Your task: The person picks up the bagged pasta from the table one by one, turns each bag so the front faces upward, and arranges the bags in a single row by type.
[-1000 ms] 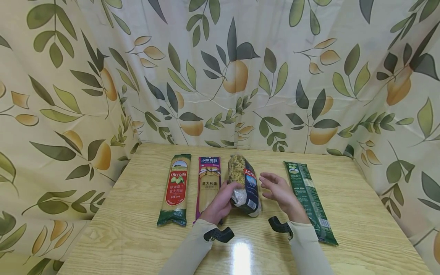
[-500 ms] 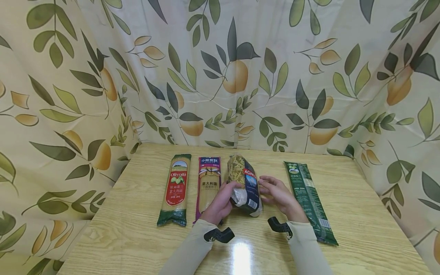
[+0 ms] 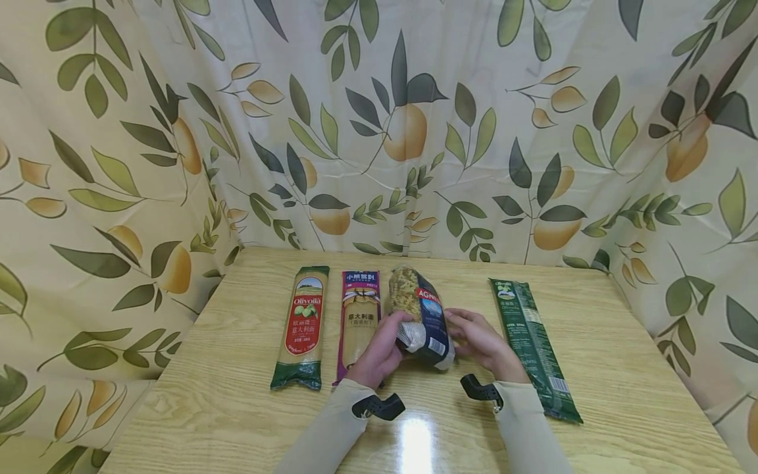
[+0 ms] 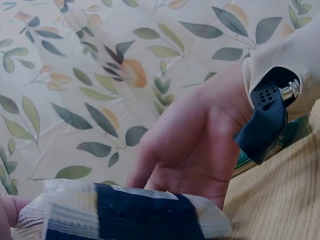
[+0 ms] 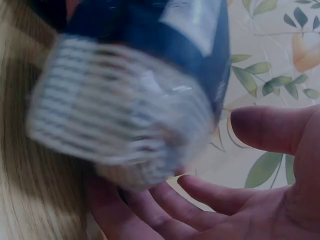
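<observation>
A bag of short pasta (image 3: pixel 433 316) with a dark blue label marked AGN and a clear window lies tilted between both hands. My left hand (image 3: pixel 381 349) grips its near left side, with the thumb over the striped end. On the other side my right hand (image 3: pixel 481 339) touches the bag's edge. In the right wrist view the fingers (image 5: pixel 200 220) reach beneath the striped end of the bag (image 5: pixel 110 100), while the thumb stands apart from it. The left wrist view shows the bag's end (image 4: pixel 145 212) across the bottom, in front of the right palm (image 4: pixel 187 135).
On the wooden table (image 3: pixel 207 408), a red-labelled spaghetti pack (image 3: pixel 303 322) and a purple pasta pack (image 3: pixel 360 309) lie to the left. A green spaghetti pack (image 3: pixel 535 349) lies right of the right hand. A leaf-patterned curtain (image 3: pixel 414 131) encloses the back and sides.
My right hand has moved left from a gap beside the pasta bag to its right edge. The bag has tilted and shifted slightly; the left hand keeps its grip.
</observation>
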A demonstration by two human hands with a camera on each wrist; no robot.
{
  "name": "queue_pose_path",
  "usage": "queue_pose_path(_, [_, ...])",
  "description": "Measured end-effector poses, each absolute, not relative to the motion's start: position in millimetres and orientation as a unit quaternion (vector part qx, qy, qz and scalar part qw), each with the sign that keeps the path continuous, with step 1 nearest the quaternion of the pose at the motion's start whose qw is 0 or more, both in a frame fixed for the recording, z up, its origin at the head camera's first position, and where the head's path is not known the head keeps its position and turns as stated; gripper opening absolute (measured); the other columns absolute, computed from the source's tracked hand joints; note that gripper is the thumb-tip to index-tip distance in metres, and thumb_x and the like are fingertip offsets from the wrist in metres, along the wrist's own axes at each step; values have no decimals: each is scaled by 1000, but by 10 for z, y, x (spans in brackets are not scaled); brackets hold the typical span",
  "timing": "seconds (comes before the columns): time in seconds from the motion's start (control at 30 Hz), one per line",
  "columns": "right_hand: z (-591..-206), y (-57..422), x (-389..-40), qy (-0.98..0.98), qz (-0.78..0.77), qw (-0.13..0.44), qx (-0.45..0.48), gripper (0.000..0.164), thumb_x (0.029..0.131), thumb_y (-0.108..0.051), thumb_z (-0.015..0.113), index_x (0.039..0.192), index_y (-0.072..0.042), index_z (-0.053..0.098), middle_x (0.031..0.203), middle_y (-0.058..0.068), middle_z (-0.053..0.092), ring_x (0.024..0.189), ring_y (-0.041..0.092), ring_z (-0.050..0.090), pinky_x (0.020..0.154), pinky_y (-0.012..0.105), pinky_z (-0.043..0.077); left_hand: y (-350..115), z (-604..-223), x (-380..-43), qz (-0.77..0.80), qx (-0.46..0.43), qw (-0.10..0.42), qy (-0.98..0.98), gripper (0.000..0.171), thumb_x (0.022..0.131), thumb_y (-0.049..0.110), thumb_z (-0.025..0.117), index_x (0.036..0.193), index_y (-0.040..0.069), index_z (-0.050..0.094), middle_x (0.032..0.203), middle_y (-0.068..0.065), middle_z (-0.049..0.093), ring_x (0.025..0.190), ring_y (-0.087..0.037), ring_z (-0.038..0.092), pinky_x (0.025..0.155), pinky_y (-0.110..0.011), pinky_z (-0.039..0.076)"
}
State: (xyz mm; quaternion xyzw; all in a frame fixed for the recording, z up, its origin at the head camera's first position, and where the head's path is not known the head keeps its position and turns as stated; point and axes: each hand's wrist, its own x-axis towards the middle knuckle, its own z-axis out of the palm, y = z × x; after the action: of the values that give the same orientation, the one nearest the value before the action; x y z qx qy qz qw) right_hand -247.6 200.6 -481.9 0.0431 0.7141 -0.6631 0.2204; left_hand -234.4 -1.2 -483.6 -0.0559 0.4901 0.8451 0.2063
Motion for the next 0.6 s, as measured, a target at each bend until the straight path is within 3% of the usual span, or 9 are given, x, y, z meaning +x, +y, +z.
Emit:
queue_pose_path(0.07, [-4844, 2007, -2487, 710, -667, 222, 40, 65, 111, -33, 43, 159, 7, 23, 158, 26, 38, 112, 13, 61, 98, 40, 56, -14, -4844, -2350, 847, -62, 208, 486, 24, 93, 20, 50, 113, 7, 55, 101, -3, 58, 92, -18, 58, 83, -41, 50])
queue_pose_path(0.17, [-4877, 2003, -2506, 703, -673, 228, 27, 68, 111, -35, 42, 159, 8, 21, 160, 27, 35, 109, 7, 61, 95, 31, 54, -21, -4847, -2355, 853, -65, 211, 473, 36, 94, 23, 48, 124, 4, 53, 110, -6, 58, 102, -20, 58, 97, -51, 48])
queue_pose_path(0.33, [-4907, 1982, -2534, 680, -692, 242, 22, 69, 112, -36, 37, 161, 6, 14, 163, 23, 30, 129, 15, 51, 103, 25, 47, -22, -4850, -2355, 862, -66, 215, 455, 53, 95, 23, 45, 141, -2, 44, 129, -13, 54, 120, -27, 53, 116, -67, 34])
queue_pose_path(0.47, [-4897, 1978, -2526, 669, -698, 253, 25, 72, 113, -37, 35, 164, 3, 3, 168, 23, 22, 148, 28, 35, 116, 33, 41, -17, -4856, -2357, 859, -70, 215, 459, 51, 94, 23, 46, 139, -1, 46, 127, -12, 55, 118, -27, 53, 113, -68, 36])
queue_pose_path(0.6, [-4886, 1968, -2509, 674, -695, 251, 29, 75, 112, -35, 38, 164, 3, -2, 170, 25, 16, 151, 33, 31, 121, 42, 37, -20, -4856, -2368, 855, -70, 220, 464, 40, 94, 22, 47, 128, 2, 51, 113, -7, 57, 105, -22, 56, 96, -48, 49])
